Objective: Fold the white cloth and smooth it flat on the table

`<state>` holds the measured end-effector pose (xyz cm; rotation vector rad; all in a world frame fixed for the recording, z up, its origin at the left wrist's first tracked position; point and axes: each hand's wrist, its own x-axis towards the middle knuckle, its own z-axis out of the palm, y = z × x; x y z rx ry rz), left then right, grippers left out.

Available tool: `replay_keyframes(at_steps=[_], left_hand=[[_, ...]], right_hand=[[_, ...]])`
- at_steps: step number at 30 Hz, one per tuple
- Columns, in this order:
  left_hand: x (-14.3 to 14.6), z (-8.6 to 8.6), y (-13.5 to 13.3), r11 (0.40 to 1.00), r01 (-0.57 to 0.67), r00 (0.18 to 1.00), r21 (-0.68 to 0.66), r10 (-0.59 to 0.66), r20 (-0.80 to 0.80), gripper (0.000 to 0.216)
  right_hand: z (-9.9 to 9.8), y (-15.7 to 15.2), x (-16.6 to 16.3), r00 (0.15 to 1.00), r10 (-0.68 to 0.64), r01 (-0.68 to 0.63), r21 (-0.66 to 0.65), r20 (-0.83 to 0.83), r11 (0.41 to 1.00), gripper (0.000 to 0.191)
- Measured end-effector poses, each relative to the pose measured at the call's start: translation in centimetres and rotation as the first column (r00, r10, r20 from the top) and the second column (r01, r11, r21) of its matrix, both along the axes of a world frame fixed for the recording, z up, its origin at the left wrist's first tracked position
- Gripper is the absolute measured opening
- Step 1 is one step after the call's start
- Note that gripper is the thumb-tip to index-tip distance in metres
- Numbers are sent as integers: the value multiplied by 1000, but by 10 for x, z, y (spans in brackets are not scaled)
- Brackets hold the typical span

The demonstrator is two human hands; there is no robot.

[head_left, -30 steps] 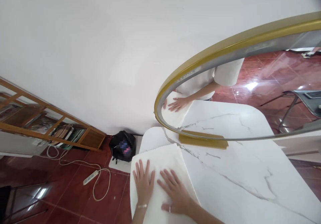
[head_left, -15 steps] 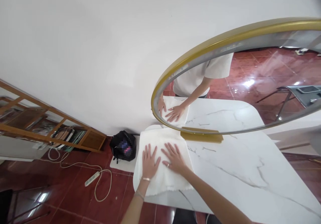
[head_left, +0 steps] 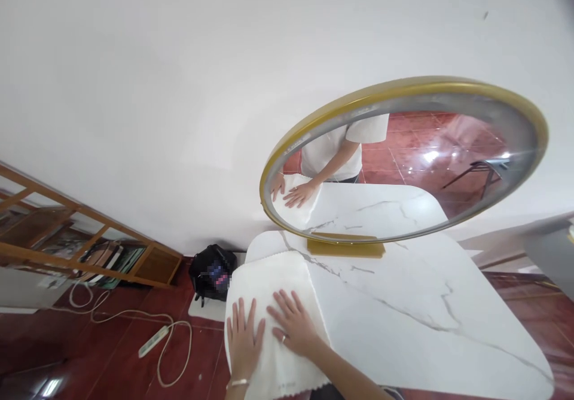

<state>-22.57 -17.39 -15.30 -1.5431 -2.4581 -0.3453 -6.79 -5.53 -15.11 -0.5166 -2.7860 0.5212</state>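
Note:
A white cloth [head_left: 269, 274] lies spread over the left end of the white marbled table [head_left: 381, 328], its near edge reaching the table's front. My left hand [head_left: 244, 334] rests flat on the cloth near its left side, fingers spread. To its right, my right hand [head_left: 296, 325] also presses flat on the cloth with fingers apart, a ring on one finger. Behind the cloth stands an oval mirror [head_left: 403, 173] in a gold frame on a gold base [head_left: 345, 249]. Both hands and the cloth are reflected in it.
A black bag [head_left: 213, 271] sits on the floor left of the table. Further left, a wooden shelf [head_left: 152, 262] holds books, and a white power strip [head_left: 153, 341] with its cord lies on the red tiles. A white wall [head_left: 156, 89] rises behind.
Both hands and the cloth have slid toward me along the table, baring tabletop in front of the mirror base. The hands stay flat on the cloth. The view has shifted, showing the whole mirror.

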Motion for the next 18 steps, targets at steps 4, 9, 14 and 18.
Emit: replay_keyframes(at_steps=[4, 9, 14, 18], left_hand=[[48, -5, 5, 998, -11, 1000, 65, 11, -3, 62], [130, -10, 45, 998, 25, 998, 54, -28, 62, 57], [203, -24, 85, 996, 86, 973, 16, -88, 212, 54], [216, -19, 126, 998, 56, 925, -40, -37, 379, 60]], right_hand=[[1, 12, 46, 999, 28, -28, -1, -21, 1000, 56], [0, 49, 130, 1000, -14, 15, -54, 22, 998, 57], [-15, 65, 217, 972, -232, 235, -101, 45, 967, 72], [-35, 65, 263, 898, -437, 440, -139, 53, 887, 86]])
